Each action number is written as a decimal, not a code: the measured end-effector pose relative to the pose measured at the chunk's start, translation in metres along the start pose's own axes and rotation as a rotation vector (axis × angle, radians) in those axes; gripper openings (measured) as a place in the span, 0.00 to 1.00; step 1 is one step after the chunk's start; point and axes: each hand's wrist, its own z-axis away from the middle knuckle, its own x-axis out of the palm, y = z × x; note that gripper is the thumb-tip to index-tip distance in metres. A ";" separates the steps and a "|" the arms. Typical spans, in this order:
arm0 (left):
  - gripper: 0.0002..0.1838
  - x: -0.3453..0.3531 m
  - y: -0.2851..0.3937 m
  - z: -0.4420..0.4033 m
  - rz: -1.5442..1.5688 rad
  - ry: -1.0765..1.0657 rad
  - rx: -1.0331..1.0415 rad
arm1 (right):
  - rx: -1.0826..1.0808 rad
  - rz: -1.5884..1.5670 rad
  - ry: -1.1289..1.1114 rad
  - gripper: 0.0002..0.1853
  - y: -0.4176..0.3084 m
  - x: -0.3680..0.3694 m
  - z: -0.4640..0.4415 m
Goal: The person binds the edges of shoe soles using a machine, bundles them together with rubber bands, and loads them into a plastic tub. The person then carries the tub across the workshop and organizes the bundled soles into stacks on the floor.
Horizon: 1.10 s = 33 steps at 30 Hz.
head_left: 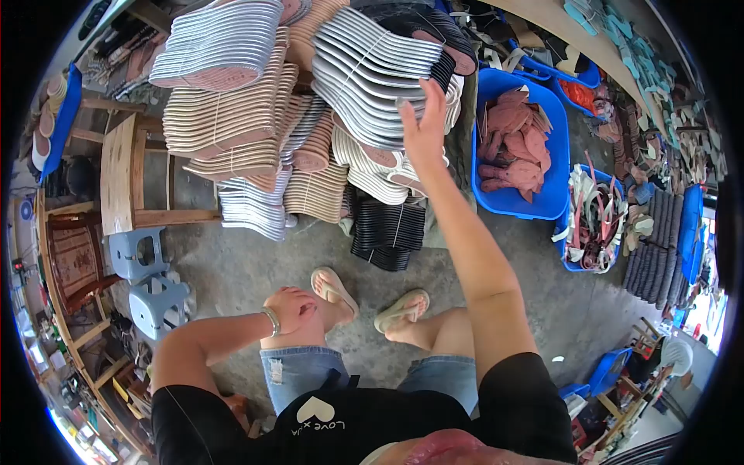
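Observation:
My right hand (pixel 426 132) is raised at the right edge of a tied bundle of silver-edged shoe soles (pixel 372 74), thumb and fingers apart. I cannot tell whether the fingertips touch the bundle. Low on the left, my left hand (pixel 291 310) rests at my knee with its fingers curled in, and nothing shows in it. Below the silver bundle lie white-edged soles (pixel 376 167) and a stack of black soles (pixel 387 229). Beige-edged soles (pixel 221 124) are piled to the left, with another silver bundle (pixel 221 43) on top.
A blue bin (pixel 562 198) holding reddish-brown cut pieces stands right of the pile. Beyond it, a blue basket (pixel 570 262) holds straps. Two grey-blue plastic stools (pixel 143 310) and a wooden bench (pixel 118 178) are on the left. Concrete floor (pixel 256 271) shows around my feet.

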 end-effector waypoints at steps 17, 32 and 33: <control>0.18 0.089 0.092 0.051 -0.009 -0.313 -0.097 | -0.081 0.484 -1.421 0.16 -0.177 -0.215 0.350; 0.33 -0.077 0.070 -0.119 1.249 0.700 -0.091 | 0.400 0.159 -0.459 0.23 -0.093 -0.083 -0.021; 0.37 -0.088 0.063 -0.146 1.333 0.690 -0.124 | 0.291 0.224 -0.539 0.24 -0.082 -0.071 -0.065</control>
